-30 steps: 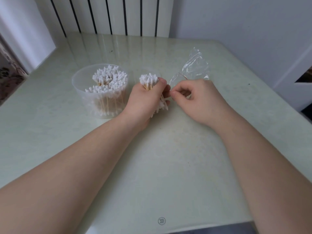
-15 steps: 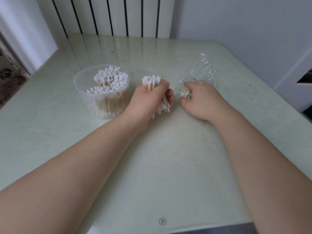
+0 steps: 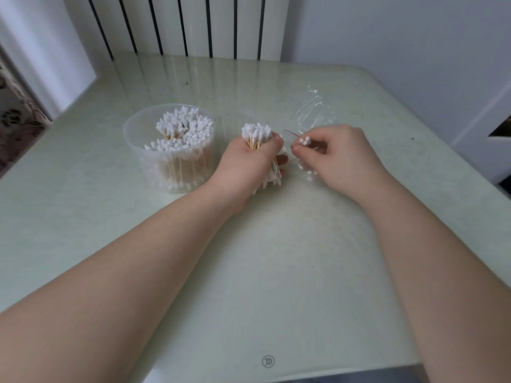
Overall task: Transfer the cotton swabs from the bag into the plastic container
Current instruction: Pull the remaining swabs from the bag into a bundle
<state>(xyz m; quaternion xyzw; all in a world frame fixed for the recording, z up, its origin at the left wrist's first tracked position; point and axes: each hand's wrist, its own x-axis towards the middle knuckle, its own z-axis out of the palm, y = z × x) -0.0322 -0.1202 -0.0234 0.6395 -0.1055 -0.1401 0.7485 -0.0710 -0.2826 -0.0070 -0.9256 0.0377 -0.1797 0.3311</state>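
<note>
Swabs sit in three groups, each too dense to count singly. The largest group [image 3: 181, 132] stands upright in the one clear round container [image 3: 132, 150] at left of centre, with white tips up and wooden sticks showing through the wall. It fills the far and right part of the container. A thick bundle [image 3: 255, 133] sits in the left hand [image 3: 246, 168] just right of the container. The fingers and thumb are wrapped tightly round its middle. Its long axis tilts from upper left to lower right, with one set of tips fanning above the fist and the other poking out below, near the table [image 3: 276, 258]. A small cluster [image 3: 304, 140] of a few swabs is pinched in the curled fingers of the right hand [image 3: 341, 158], right of centre. It runs nearly up and down in the frame, with tips showing above and below the fingertips. How many it holds cannot be told. The two hands lie close together, but whether they touch cannot be told. One crumpled clear bag [image 3: 313, 111] lies on the table just beyond the right hand, with a thin reddish strip at its near edge. A white radiator [image 3: 193, 23] stands along the top of the frame behind the table.
</note>
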